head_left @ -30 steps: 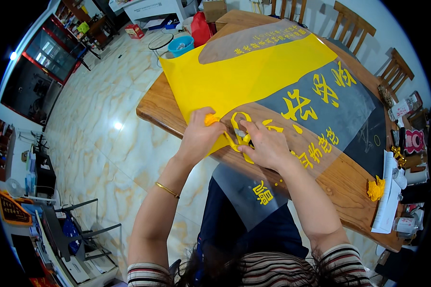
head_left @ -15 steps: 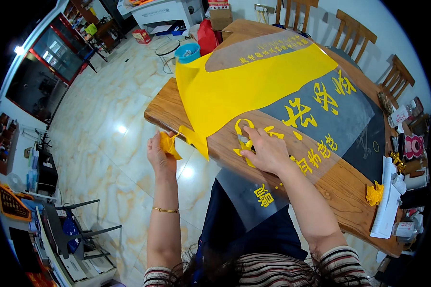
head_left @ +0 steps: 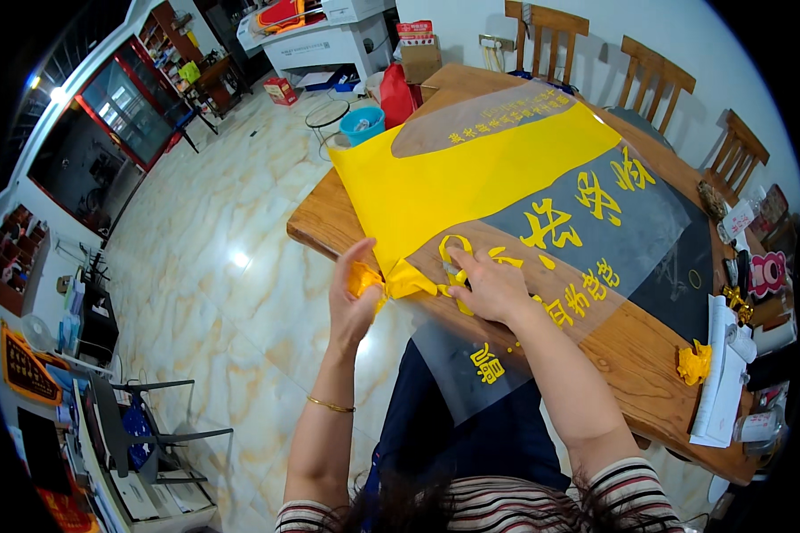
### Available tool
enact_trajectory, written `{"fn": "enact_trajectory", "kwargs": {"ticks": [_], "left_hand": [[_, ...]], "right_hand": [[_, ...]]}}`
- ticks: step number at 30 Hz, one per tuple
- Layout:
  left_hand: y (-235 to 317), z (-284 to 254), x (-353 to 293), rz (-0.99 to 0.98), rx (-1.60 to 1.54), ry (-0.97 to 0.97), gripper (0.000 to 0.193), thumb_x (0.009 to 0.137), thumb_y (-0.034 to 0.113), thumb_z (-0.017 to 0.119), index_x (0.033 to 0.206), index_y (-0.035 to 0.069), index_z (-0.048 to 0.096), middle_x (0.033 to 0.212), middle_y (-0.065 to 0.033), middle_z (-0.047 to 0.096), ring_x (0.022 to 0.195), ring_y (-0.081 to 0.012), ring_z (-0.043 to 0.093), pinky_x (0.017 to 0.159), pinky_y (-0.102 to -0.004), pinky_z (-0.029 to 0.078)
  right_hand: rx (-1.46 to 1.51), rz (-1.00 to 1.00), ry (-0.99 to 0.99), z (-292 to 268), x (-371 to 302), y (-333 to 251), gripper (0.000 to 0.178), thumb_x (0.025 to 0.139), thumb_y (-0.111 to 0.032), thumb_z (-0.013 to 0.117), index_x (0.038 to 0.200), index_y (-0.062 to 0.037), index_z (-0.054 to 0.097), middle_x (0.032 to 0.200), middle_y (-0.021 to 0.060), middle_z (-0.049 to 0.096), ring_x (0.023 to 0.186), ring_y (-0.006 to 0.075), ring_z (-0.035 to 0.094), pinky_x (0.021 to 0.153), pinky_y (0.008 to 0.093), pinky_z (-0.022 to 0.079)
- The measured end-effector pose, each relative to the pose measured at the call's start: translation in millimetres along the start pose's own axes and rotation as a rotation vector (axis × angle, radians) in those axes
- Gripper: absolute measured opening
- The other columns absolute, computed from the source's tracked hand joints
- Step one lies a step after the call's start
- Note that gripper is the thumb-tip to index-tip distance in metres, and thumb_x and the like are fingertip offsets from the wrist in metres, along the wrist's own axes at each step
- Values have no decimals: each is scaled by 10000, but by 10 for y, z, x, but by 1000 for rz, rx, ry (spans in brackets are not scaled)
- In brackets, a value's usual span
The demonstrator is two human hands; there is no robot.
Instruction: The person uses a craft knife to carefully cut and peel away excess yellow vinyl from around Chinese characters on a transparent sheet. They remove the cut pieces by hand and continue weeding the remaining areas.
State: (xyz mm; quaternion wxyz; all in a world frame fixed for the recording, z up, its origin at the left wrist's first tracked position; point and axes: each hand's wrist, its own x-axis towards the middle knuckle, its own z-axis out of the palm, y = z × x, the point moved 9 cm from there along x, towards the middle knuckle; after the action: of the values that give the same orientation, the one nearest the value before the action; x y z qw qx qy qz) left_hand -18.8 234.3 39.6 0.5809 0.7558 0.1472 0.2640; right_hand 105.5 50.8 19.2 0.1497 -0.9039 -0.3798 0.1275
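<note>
A clear sheet with yellow cut-out characters (head_left: 551, 222) lies across the wooden table (head_left: 316, 213), its near corner hanging over the edge. Partly peeled from it, a wide piece of yellow film (head_left: 453, 182) covers the left and far part. My left hand (head_left: 351, 298), just off the table's edge, is closed around a crumpled wad of yellow film (head_left: 363, 281). A folded strip of film (head_left: 409, 279) runs beside the wad. My right hand (head_left: 493, 289) rests on the sheet, thumb and fingers closed by a looped yellow character; a small dark object at the fingertips is mostly hidden.
Another yellow wad (head_left: 694, 361) and white paper (head_left: 720, 382) lie at the table's right side, near bottles and small items. A dark mat (head_left: 684, 284) is under the clear sheet. Chairs (head_left: 658, 80) stand beyond; a blue bucket (head_left: 362, 124) and red bag (head_left: 398, 96) sit past the far-left edge.
My left hand has moved right and up, bringing the wad against the table edge and the film's lower corner. My right hand stays at the same place on the sheet.
</note>
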Motion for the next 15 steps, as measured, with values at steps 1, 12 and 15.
{"fn": "enact_trajectory", "kwargs": {"ticks": [1,12,15], "left_hand": [[65,86,-6,135,36,-35,636,774,-12,553,1406,61,536,1422,-115,593,1419,-280,484,1198,-419,349],[236,797,39,488,667,-444,409,756,78,632,1165,62,620,1029,-162,645,1008,-384,598,973,-450,472],[200,704,46,521,581,-338,339,780,53,613,1118,54,619,986,-147,625,958,-338,607,888,-410,508]], "right_hand": [[-12,-1,-16,8,5,-7,704,930,-407,703,1529,-191,403,1366,202,603,1140,389,667,926,497,549],[-1,-35,60,65,-10,45,628,939,-423,682,1497,-224,475,1283,190,631,1124,393,664,939,513,535],[53,-29,4,87,18,6,627,940,-419,684,1495,-213,477,1261,196,634,1117,390,666,931,517,528]]}}
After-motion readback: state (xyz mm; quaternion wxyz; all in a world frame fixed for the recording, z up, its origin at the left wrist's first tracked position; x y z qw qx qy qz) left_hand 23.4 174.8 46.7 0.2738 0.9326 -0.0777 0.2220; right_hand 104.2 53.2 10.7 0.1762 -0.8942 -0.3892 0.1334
